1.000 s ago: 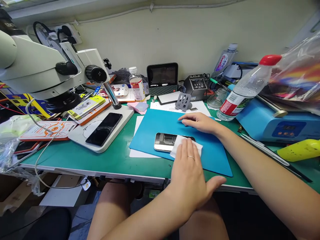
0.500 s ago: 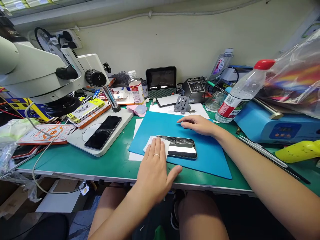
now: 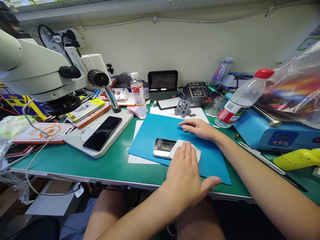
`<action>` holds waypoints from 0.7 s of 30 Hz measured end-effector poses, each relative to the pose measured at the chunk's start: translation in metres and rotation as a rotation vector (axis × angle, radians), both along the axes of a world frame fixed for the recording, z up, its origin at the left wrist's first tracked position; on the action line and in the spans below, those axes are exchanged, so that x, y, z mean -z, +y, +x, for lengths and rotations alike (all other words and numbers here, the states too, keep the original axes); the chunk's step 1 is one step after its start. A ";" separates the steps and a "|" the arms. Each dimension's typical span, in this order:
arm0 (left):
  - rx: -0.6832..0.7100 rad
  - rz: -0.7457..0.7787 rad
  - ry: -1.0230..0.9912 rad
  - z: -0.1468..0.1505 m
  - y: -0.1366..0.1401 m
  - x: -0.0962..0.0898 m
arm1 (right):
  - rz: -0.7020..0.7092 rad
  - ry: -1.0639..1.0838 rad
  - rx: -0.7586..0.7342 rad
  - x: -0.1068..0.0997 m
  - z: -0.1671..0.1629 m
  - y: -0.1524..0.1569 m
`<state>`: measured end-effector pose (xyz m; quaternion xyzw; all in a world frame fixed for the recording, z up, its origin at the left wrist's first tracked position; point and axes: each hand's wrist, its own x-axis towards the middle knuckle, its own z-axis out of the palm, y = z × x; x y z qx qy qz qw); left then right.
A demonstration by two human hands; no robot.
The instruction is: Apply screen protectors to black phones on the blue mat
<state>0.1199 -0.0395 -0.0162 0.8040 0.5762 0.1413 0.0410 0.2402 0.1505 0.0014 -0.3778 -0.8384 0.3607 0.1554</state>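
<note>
My left hand [image 3: 185, 166] lies flat, fingers straight and together, thumb out to the side. Under its fingertips is a white wipe [image 3: 196, 154], pressed against the right part of a smartphone [image 3: 163, 147] with a glossy dark face and a silvery edge. That end of the phone is hidden by the wipe and fingers. The phone lies on a blue mat [image 3: 150, 128]. Above the mat's right part, my right hand [image 3: 197, 128] rests with its fingers loosely bent and partly apart; I see nothing in it.
A second phone [image 3: 102, 133] lies on the white microscope base [image 3: 126, 121] at left, under the microscope [image 3: 32, 70]. A red-capped bottle [image 3: 242, 101], a blue machine [image 3: 277, 133] and tweezers [image 3: 262, 156] stand or lie at right. A small screen [image 3: 163, 81] stands behind.
My left hand has slid the wipe from the phone's left end to its right end, uncovering the left end. My right hand has stayed nearly in place. The view has shifted slightly.
</note>
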 end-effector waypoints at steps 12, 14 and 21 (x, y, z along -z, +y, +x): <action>-0.226 0.077 0.100 -0.062 -0.040 0.016 | 0.012 -0.029 -0.008 0.001 0.000 0.003; -0.195 0.090 0.089 -0.041 -0.043 0.016 | 0.015 -0.029 -0.007 0.001 0.000 0.003; -0.127 0.068 0.068 0.013 -0.009 0.008 | 0.016 -0.031 0.006 -0.001 -0.001 0.001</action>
